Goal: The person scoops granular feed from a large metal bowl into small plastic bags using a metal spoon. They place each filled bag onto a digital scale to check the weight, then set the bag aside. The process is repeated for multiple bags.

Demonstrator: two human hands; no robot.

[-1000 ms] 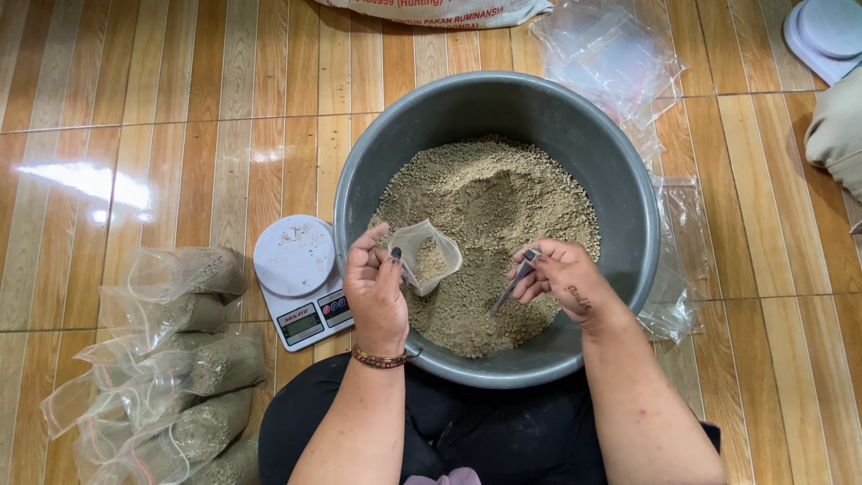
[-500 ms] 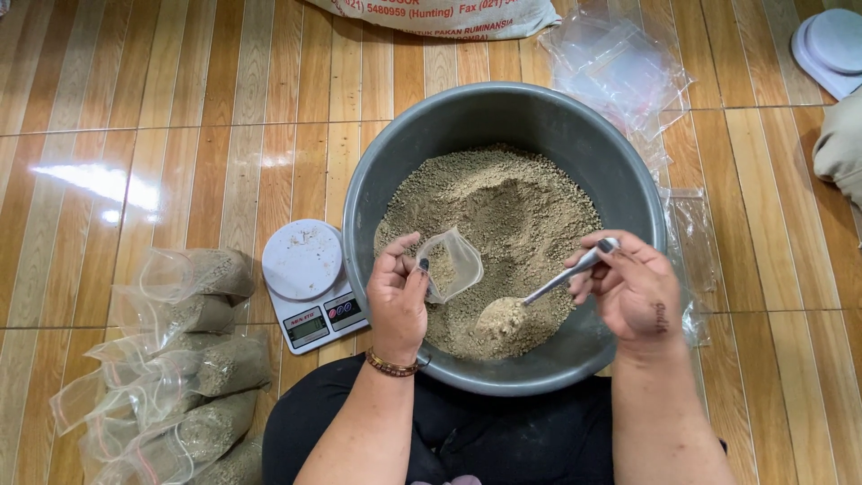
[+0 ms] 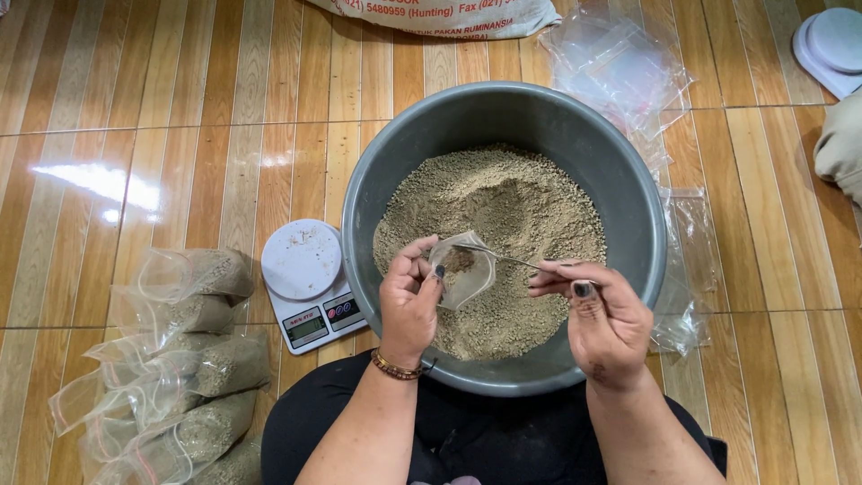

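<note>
A big grey basin (image 3: pixel 628 189) sits on the wooden floor in front of me, filled with tan grainy powder (image 3: pixel 503 207). My left hand (image 3: pixel 409 301) holds a small clear plastic bag (image 3: pixel 462 269) open over the powder. My right hand (image 3: pixel 602 314) grips a metal spoon (image 3: pixel 494 256) by the handle, and its bowl is inside the bag's mouth. Some powder lies inside the bag.
A small white kitchen scale (image 3: pixel 305 278) stands left of the basin. Several filled clear bags (image 3: pixel 180 359) lie at the lower left. Empty clear bags (image 3: pixel 624 67) lie at the back right and right of the basin. A printed sack (image 3: pixel 449 13) lies behind.
My right hand lifted a spoonful out of the powder and brought the spoon to the left into the bag's mouth. The left hand kept holding the bag.
</note>
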